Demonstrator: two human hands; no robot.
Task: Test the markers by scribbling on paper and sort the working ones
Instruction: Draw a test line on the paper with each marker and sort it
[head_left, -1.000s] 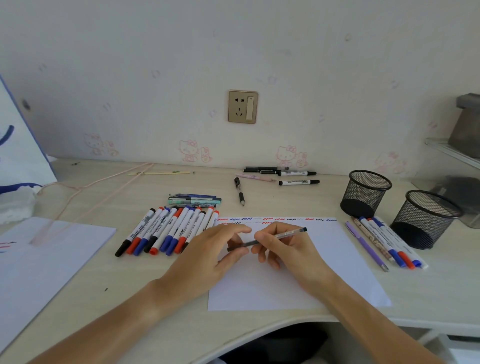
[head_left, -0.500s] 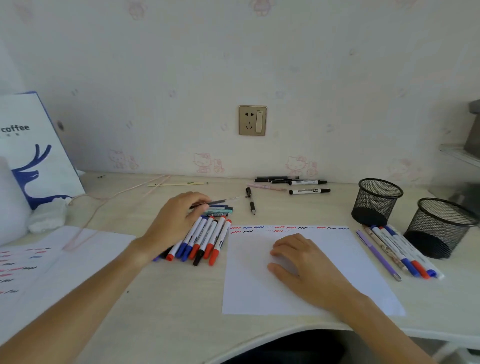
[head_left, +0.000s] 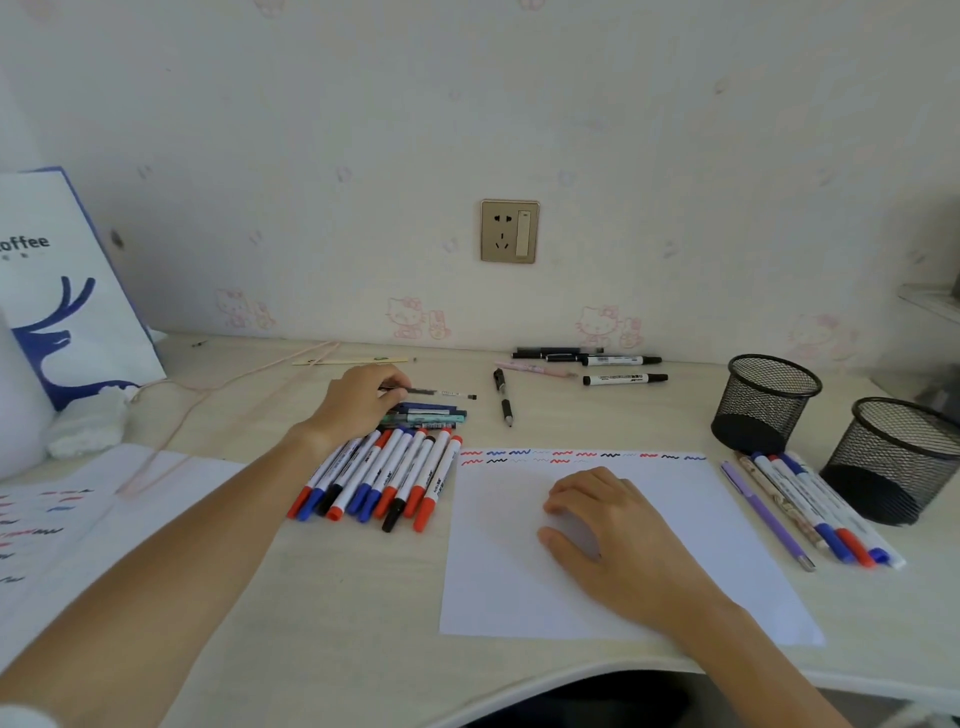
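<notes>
My left hand (head_left: 358, 402) pinches a thin clear pen (head_left: 441, 393) with a black tip, just above a small stack of pens (head_left: 428, 414) behind the marker row. Several white markers (head_left: 379, 475) with red, blue and black caps lie side by side left of the white paper (head_left: 701, 530). The paper carries red, blue and black squiggles (head_left: 582, 457) along its top edge. My right hand (head_left: 602, 530) rests on the paper with loosely curled fingers, holding nothing. Several more pens and markers (head_left: 810, 512) lie right of the paper.
Two black mesh cups (head_left: 766, 400) (head_left: 893, 457) stand at the right. Black markers and pens (head_left: 587, 366) lie near the wall, below a wall socket (head_left: 509, 231). A scribbled sheet (head_left: 47, 525) and a white-and-blue paper bag (head_left: 57, 291) sit at the left, with a thin pink cord (head_left: 208, 387) across the desk.
The left hand took the thin pen from over the paper and carried it left and back to the small stack behind the markers. The right hand let go and settled on the paper.
</notes>
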